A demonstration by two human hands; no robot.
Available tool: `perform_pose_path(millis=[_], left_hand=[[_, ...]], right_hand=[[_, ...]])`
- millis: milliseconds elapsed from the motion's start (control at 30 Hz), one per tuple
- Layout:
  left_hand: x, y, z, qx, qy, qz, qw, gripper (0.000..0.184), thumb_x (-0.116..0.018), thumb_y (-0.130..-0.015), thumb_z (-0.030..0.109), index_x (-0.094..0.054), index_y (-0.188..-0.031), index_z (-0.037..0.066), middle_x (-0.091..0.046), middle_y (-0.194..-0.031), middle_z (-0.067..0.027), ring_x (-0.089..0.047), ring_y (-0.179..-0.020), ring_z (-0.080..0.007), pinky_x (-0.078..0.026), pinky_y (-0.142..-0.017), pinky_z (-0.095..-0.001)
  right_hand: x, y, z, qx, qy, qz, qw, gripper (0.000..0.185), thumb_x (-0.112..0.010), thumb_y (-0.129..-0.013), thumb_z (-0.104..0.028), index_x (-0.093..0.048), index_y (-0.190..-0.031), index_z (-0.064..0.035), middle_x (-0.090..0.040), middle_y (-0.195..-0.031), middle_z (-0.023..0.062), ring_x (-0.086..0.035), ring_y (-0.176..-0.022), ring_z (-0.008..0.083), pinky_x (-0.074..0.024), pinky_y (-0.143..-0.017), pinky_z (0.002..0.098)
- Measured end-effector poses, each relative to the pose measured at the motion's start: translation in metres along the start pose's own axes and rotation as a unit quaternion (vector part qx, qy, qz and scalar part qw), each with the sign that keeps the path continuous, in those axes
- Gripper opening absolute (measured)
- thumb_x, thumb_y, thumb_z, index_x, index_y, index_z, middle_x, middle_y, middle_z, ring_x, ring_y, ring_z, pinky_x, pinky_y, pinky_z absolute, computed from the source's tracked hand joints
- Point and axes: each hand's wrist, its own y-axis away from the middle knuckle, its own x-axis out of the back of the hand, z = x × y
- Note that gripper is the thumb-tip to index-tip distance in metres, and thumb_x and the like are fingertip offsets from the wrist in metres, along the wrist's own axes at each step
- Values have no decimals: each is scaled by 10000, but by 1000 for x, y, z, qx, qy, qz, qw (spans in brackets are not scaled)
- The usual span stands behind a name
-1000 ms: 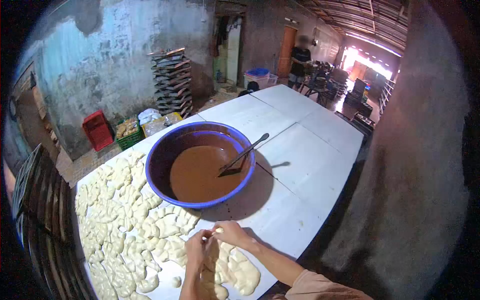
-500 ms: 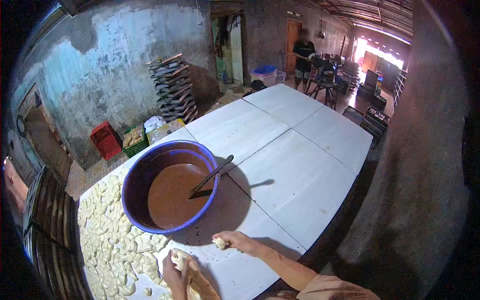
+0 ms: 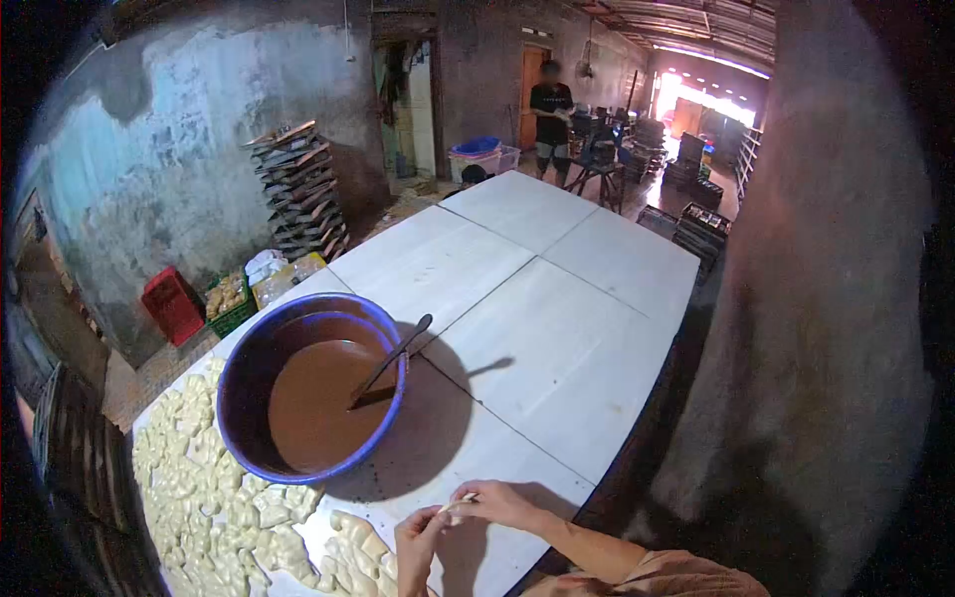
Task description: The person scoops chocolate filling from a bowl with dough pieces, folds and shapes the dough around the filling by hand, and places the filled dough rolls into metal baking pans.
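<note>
My left hand [image 3: 418, 540] and my right hand [image 3: 497, 504] meet near the front edge of the table, fingertips pinched together. A small pale piece of dough [image 3: 457, 506] shows between them; both hands seem to grip it. Many pale, glossy lumps of dough [image 3: 214, 488] cover the left end of the table, some right beside my left hand. Beyond my hands stands a large blue basin [image 3: 231, 438] of brown liquid [image 3: 318, 408]. A dark stirring stick [image 3: 393, 360] leans in it against the right rim.
The white tiled table [image 3: 557, 328] runs away from me. Stacked trays [image 3: 296, 189], a red crate [image 3: 171, 306] and a green crate [image 3: 231, 298] stand along the left wall. Another person [image 3: 551, 114] stands past the far end. A bare wall [image 3: 806, 348] rises on the right.
My hands have come together; before, they were apart, each with pale dough in it. The view has turned slightly to the right, so the basin sits further left.
</note>
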Motion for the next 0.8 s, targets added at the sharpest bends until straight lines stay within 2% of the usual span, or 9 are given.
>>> perform_pose_path(millis=[100,133,233,267,400,533,633,667,800], left_hand=[[-9,-4,2,-2,17,-10,1000,243,-703,-885,147,-673,-1045,-33,-694,-857,-50,-615,-766,-85,-464,-692,-208],[-14,-8,1,-4,8,-8,1000,267,-701,-890,153,-655,-1072,-36,-689,-853,-52,-606,-766,-84,-465,-708,-215],[-25,-21,-11,-40,-27,-22,999,339,-715,-869,162,-619,-1125,-39,-682,-962,-94,-635,-808,-139,-517,-708,-275],[-35,-22,-7,-28,27,-5,999,278,-720,-864,157,-642,-1048,-38,-682,-919,-90,-636,-785,-138,-521,-687,-273],[-81,-35,10,-30,39,66,997,163,-714,-865,98,-672,-960,-28,-677,-813,-69,-612,-731,-112,-484,-675,-245],[-148,-62,-3,-70,58,120,989,183,-708,-875,119,-671,-964,-35,-674,-818,-61,-596,-700,-104,-476,-645,-238],[-215,-82,-8,-56,74,122,988,180,-698,-885,120,-667,-965,-38,-671,-815,-58,-596,-702,-105,-477,-649,-240],[-240,-87,-8,-50,79,127,987,173,-684,-902,121,-667,-967,-38,-671,-818,-59,-595,-703,-103,-478,-650,-239],[-303,-113,-14,-79,26,77,994,321,-640,-923,145,-576,-1173,-45,-648,-1002,-104,-625,-843,-146,-523,-746,-288]], right_hand=[[-2,-12,43,78,-64,42,994,240,-643,-945,-180,-611,-1111,-9,-639,-942,2,-592,-864,75,-492,-747,234],[0,-8,34,36,-189,10,981,239,-630,-951,-157,-595,-1132,-3,-637,-954,7,-595,-865,78,-490,-758,233],[9,-6,29,27,-214,9,976,237,-628,-951,-140,-579,-1130,6,-640,-941,18,-600,-873,82,-490,-762,235],[21,1,14,31,-116,23,993,209,-630,-949,-133,-584,-1099,4,-638,-916,16,-601,-873,81,-491,-764,236],[57,-7,34,45,-38,47,997,207,-597,-974,-184,-624,-1103,-24,-630,-910,-4,-586,-832,70,-491,-745,235],[131,24,23,-24,-309,1,951,266,-585,-986,-232,-622,-1152,-27,-641,-972,5,-591,-877,85,-492,-783,245],[174,13,85,150,-222,44,962,274,-586,-985,-199,-605,-1188,-16,-643,-1015,20,-598,-901,93,-498,-799,252],[208,32,59,86,-207,31,974,244,-588,-972,-118,-596,-1187,-3,-641,-1047,42,-599,-947,99,-502,-826,259],[277,28,103,68,-183,95,976,266,-648,-914,-55,-598,-1168,1,-634,-1033,26,-587,-973,100,-493,-855,260]])
